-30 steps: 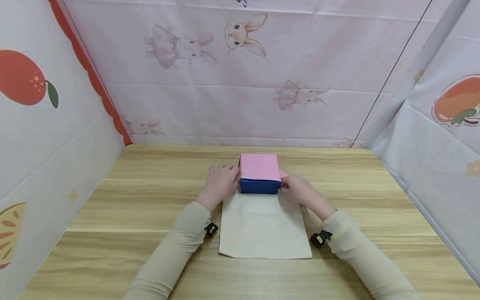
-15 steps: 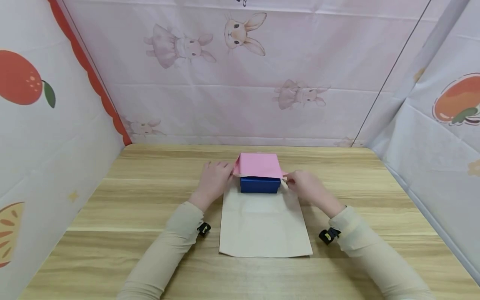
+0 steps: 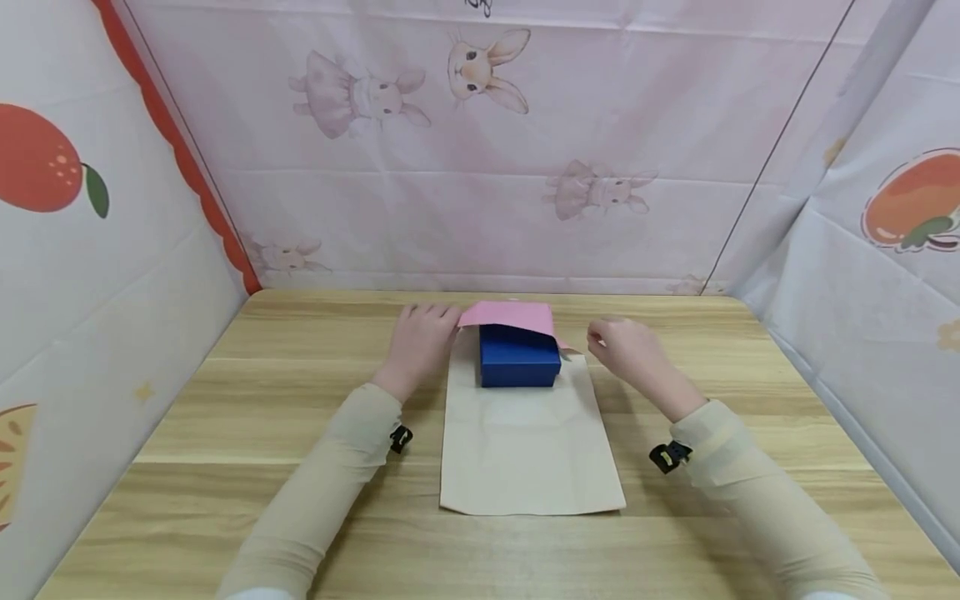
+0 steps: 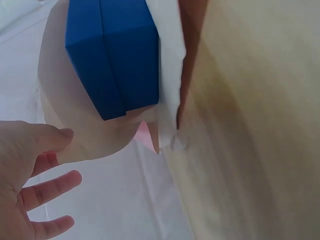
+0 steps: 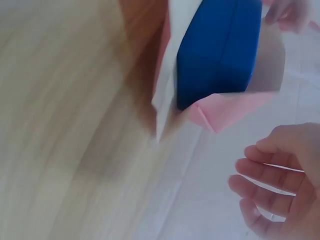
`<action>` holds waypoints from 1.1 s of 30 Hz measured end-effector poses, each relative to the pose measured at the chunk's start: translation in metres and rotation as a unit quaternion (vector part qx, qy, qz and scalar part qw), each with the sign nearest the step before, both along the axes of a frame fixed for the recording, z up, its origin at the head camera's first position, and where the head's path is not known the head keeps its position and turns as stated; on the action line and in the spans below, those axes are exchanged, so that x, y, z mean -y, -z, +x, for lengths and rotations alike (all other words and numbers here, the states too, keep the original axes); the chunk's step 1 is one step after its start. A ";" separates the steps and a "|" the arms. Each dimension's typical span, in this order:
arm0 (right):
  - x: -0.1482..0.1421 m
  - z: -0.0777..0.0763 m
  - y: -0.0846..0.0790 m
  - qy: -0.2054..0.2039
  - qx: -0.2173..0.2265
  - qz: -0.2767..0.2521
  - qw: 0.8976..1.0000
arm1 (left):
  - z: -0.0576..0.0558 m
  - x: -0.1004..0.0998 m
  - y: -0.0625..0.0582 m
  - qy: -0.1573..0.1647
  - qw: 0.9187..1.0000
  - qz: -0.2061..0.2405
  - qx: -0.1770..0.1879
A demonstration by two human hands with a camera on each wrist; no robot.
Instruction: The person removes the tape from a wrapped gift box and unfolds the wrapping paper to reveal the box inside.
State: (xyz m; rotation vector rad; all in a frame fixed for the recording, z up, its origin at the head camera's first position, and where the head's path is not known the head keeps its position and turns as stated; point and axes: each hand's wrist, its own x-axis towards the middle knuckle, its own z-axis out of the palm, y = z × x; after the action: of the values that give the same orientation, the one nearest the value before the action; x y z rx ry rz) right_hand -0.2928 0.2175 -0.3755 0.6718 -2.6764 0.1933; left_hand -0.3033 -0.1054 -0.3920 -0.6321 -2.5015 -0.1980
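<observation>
A blue box (image 3: 519, 360) sits on the far part of a sheet of wrapping paper (image 3: 528, 458), cream on its upper face and pink on the other. The far end of the sheet stands up as a pink flap (image 3: 517, 312) that arches over the back of the box. At the flap's left corner my left hand (image 3: 420, 337) pinches the paper between thumb and index finger; the other fingers are spread in the left wrist view. My right hand (image 5: 282, 175), fingers loosely bent and holding nothing, hovers right of the box, apart from the paper. A folded pink corner (image 5: 220, 111) sticks out there.
The sheet lies on a wooden table (image 3: 247, 467). Behind it rises a pink cloth (image 3: 465, 217) printed with rabbits, and white cloths with fruit prints hang at both sides. A small black camera (image 3: 670, 456) is strapped to the right wrist.
The pink flap has lifted back off the top of the box, uncovering more blue. My left hand moved away and left with its corner; my right hand let go and drew off right.
</observation>
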 end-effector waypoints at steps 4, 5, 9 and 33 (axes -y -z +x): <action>0.007 0.001 -0.003 -0.005 0.032 0.003 0.999 | -0.004 -0.004 -0.006 0.003 1.000 -0.018 0.005; 0.009 0.002 -0.004 -0.007 0.041 0.004 0.999 | -0.005 -0.005 -0.007 0.004 1.000 -0.022 -0.001; 0.017 0.000 -0.005 -0.001 0.071 0.007 0.997 | -0.008 -0.010 -0.011 0.007 0.999 -0.033 -0.027; 0.050 -0.099 -0.013 0.102 0.001 -0.023 0.995 | -0.086 -0.026 -0.011 -0.021 0.998 -0.052 -0.002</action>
State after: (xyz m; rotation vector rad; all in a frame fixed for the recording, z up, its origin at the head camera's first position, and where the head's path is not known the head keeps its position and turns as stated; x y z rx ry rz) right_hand -0.3913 0.1677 -0.3624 0.3805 -2.7118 0.1999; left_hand -0.3898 -0.0799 -0.3805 -0.6191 -2.5319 -0.0502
